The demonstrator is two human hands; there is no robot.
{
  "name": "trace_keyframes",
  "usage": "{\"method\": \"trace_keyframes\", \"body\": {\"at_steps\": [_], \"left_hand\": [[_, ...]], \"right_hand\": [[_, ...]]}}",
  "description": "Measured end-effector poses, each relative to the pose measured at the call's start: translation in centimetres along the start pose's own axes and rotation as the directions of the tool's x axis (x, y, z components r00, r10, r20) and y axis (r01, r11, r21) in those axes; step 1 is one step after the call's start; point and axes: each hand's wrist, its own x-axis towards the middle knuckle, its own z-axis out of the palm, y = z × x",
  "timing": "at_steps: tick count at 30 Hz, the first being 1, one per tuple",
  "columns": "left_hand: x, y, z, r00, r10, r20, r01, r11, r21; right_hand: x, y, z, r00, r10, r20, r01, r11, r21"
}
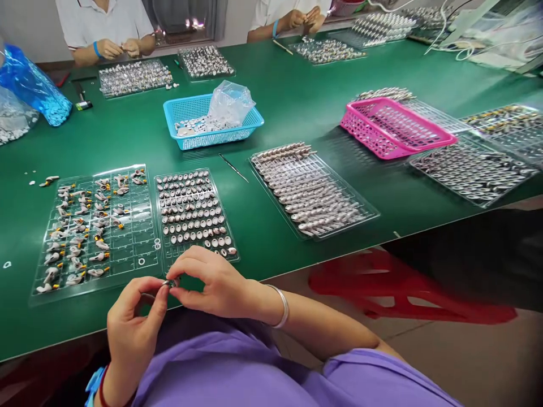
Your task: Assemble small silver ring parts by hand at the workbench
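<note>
The green table [288,107] fills most of the view, wide and crowded with trays. On its far side two other people sit in white shirts, their hands busy over their own trays. Over on the right a pink basket [396,127] rests partly on clear trays of metal parts, and at centre a blue basket [212,121] holds a crumpled clear bag and loose pieces. Nearer, a long clear tray [311,192] carries rows of slim silvery parts.

Closer in, two clear compartment trays lie side by side: the left tray [95,229] holds pieces with orange tips, mostly in its left columns, and the right tray [193,212] is packed with small oval parts in neat rows. A thin tool [233,168] lies on the table just beyond them.

And at the table's near edge, both hands meet. The left hand [136,316] comes up from below, thumb and forefinger closed in a pinch. The right hand [212,282], a silver bangle on its wrist, curls over, fingertips pressed in from the other side. Between them sits a tiny dark part [171,282], pinched by both hands, just in front of the right tray.
</note>
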Motion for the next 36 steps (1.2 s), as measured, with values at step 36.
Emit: {"method": "trace_keyframes", "body": {"at_steps": [36], "left_hand": [[1.9,2.2,-0.9,0.920,0.019,0.392,-0.100,0.977,0.187]], "right_hand": [[-0.4,0.4,-1.4,0.941,-0.258,0.220,0.317,0.900,-0.301]]}}
